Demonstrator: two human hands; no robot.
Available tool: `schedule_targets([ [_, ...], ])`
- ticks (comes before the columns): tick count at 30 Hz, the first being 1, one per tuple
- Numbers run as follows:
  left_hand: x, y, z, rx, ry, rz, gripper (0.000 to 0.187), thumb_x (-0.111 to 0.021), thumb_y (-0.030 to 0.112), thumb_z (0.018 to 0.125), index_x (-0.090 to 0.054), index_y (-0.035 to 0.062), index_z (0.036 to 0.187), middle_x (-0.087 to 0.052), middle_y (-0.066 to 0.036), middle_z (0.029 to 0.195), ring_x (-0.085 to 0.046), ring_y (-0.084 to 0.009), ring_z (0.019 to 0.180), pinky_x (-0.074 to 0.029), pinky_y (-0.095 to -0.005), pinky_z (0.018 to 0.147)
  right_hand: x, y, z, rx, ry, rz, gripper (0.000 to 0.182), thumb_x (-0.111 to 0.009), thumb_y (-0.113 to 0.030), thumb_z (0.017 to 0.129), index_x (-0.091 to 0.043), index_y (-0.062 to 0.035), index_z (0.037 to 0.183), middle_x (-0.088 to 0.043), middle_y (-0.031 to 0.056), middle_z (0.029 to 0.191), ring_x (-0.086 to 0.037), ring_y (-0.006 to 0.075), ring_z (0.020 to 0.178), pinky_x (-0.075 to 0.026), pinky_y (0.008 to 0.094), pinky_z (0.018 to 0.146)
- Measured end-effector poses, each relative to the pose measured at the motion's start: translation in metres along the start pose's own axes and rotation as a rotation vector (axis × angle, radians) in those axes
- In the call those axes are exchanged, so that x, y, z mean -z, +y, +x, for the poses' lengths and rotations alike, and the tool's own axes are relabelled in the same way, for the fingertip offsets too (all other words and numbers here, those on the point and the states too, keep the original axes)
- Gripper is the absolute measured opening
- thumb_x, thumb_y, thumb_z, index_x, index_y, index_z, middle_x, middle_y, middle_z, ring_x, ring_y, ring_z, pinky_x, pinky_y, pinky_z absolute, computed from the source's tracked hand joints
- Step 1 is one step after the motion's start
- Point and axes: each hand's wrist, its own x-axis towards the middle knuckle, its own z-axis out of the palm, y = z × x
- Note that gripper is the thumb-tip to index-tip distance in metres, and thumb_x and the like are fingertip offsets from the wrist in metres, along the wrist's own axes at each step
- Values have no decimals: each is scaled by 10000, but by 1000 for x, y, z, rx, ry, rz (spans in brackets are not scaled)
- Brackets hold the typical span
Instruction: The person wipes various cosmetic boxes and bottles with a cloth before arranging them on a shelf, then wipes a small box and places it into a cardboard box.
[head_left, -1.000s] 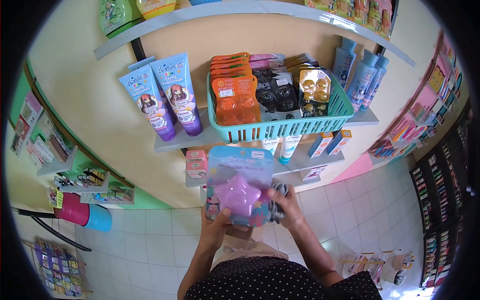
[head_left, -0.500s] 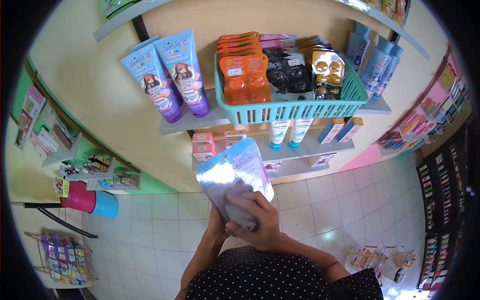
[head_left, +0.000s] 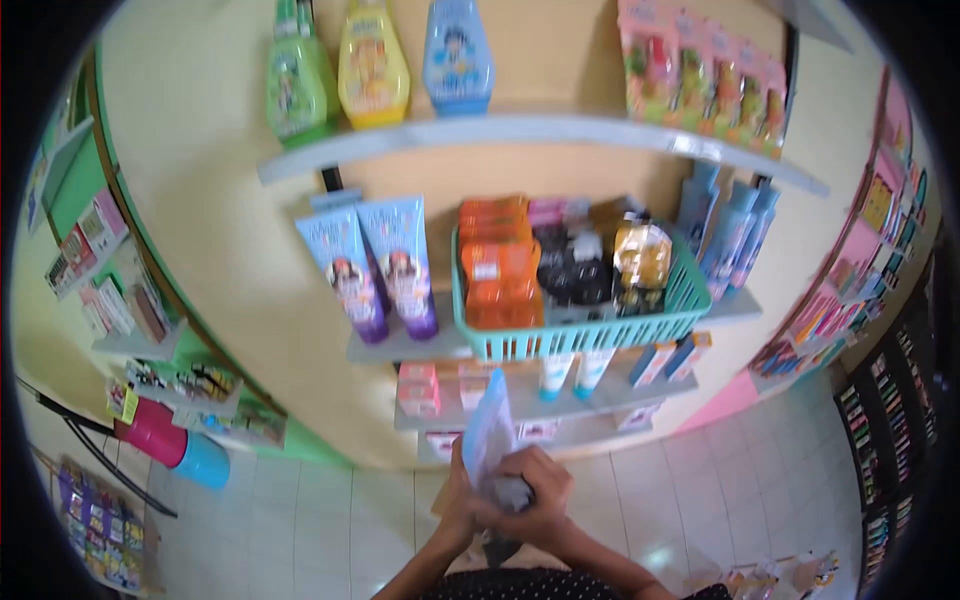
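A shiny pale-blue packet (head_left: 488,430) stands almost edge-on in front of the lower shelves. My left hand (head_left: 455,500) is closed on its lower left side. Bunched in my right hand (head_left: 542,490) is a dark grey cloth (head_left: 513,492), which overlaps the packet's lower part; the fingers curl round it. More grey cloth hangs below the hands. Beyond them, a turquoise basket (head_left: 590,340) on a shelf holds orange, black and gold packs (head_left: 643,255). Blue and purple lotion tubes (head_left: 405,265) stand left of the basket.
The upper shelf (head_left: 540,130) carries green, yellow and blue bottles (head_left: 458,60) and a pink card of small items (head_left: 700,80). Blue bottles (head_left: 730,235) stand right of the basket. Small pink boxes (head_left: 418,388) and white tubes are below. Pink and blue buckets (head_left: 203,460) stand at left.
The packet has turned from showing its broad shiny face to nearly edge-on, and both hands have shifted lower in view. The view has tilted up, bringing the upper shelf's bottles into sight.
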Motion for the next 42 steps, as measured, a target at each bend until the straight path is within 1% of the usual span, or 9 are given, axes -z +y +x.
schedule_targets([
  [2, -12, 26, 6, -265, -43, 89, 627, -371, 489, 828, -250, 30, 1238, -336, -107, 1192, -330, -202, 1102, -271, -363, 932, 13, -21, 17, -21, 25, 24, 375, -793, -209, 491, -553, -19, 707, -555, 83, 675, -534, 186, 578, -437, 275, 527],
  [5, -35, 81, 16, -458, -34, 241, 670, -446, 494, 791, -263, 16, 1223, -266, -152, 1232, -305, -267, 1118, -232, -374, 941, 44, -39, 33, -103, -98, 4, 414, -775, -202, 535, -581, 8, 834, -586, 95, 721, -594, 182, 649, -477, 269, 572],
  [7, -42, 101, 23, -688, -163, 552, 684, -550, 449, 744, -293, 30, 1218, -269, -185, 1209, -348, -303, 1080, -280, -394, 911, 65, -42, 36, -38, -44, -48, 369, -761, -178, 551, -586, 15, 814, -586, 98, 706, -587, 180, 617, -469, 262, 560],
  [12, -77, 156, 22, -808, -196, 861, 674, -692, 324, 635, -383, 75, 1180, -340, -170, 1143, -466, -305, 932, -424, -396, 759, 97, -47, 48, 143, 277, -113, 240, -709, -124, 597, -590, 30, 738, -581, 104, 654, -557, 175, 534, -436, 250, 528],
  [14, -91, 168, 27, -982, -165, 975, 658, -700, 296, 625, -396, 84, 1168, -374, -152, 1118, -507, -288, 867, -454, -361, 701, 105, -44, 52, 201, 407, -100, 222, -684, -129, 620, -582, 37, 725, -579, 110, 637, -546, 168, 538, -417, 255, 520],
  [16, -109, 182, 42, -1082, -106, 967, 628, -686, 307, 640, -402, 49, 1138, -411, -144, 1082, -527, -270, 823, -466, -337, 640, 117, -48, 59, 129, 325, -112, 279, -667, -183, 644, -596, 46, 788, -586, 121, 637, -556, 175, 571, -428, 263, 544],
  [18, -126, 201, 64, -1407, 170, 926, 589, -730, 165, 599, -433, -5, 1078, -439, -158, 1014, -521, -274, 856, -460, -344, 631, 119, -48, 65, 157, 506, 96, 356, -642, -234, 675, -596, 55, 878, -595, 134, 649, -567, 183, 605, -435, 255, 561],
  [25, -184, 261, 135, -1325, 695, 1268, 499, -626, 375, 672, -479, -18, 943, -506, -154, 923, -563, -321, 770, -447, -393, 601, 142, -22, 32, -20, 567, 193, 424, -620, -312, 694, -593, 49, 914, -597, 135, 646, -576, 189, 615, -438, 266, 589],
  [42, -188, 257, 203, -1099, 972, 1644, 502, -636, 365, 654, -501, -49, 903, -523, -191, 904, -589, -325, 694, -478, -386, 572, 182, 23, 6, -250, 566, 292, 380, -616, -314, 710, -587, 24, 881, -553, 128, 636, -542, 182, 617, -414, 270, 608],
])
